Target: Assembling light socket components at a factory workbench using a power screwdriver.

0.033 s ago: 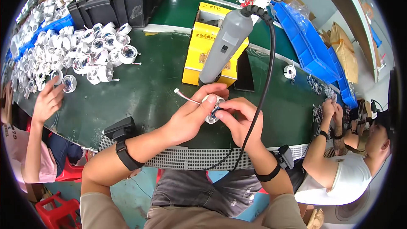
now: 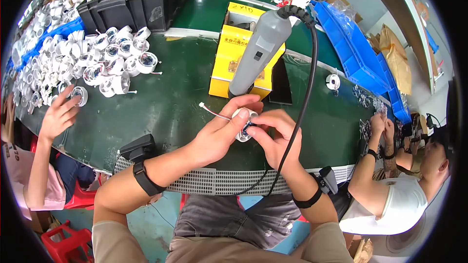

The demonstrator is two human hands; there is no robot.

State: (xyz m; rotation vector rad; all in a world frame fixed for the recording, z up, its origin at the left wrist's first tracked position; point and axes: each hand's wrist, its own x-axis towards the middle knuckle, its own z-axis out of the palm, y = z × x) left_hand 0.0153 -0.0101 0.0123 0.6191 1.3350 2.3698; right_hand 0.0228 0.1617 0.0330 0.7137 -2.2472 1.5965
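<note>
Close in front of me, my left hand (image 2: pixel 222 134) is wrapped round a small white round housing (image 2: pixel 241 137), fingers on its far side and thumb across its near side. A thin cable (image 2: pixel 214 112) with a white plug trails out leftward over the tabletop. Inside the housing shows a dark blue circuit board (image 2: pixel 247 127). My right hand (image 2: pixel 279 134) is closed in a pinch at that board, thumb and forefinger together on its right edge. The fingertips partly cover the board. Just beyond my hands leans a grey electric screwdriver (image 2: pixel 258 53), untouched, before a yellow machine (image 2: pixel 229 53).
A black cable (image 2: pixel 310 83) hangs down past my right hand. White housings (image 2: pixel 112 58) pile up at left, by a black crate (image 2: pixel 141 9). Blue trays (image 2: pixel 351 53) stand at right. A co-worker's hand (image 2: pixel 59 117) reaches in at left; another person (image 2: pixel 390 199) works at right.
The co-worker's hand at left has shifted slightly at a white housing. My right fingers have moved very little at the board; my left hand stays in place.
</note>
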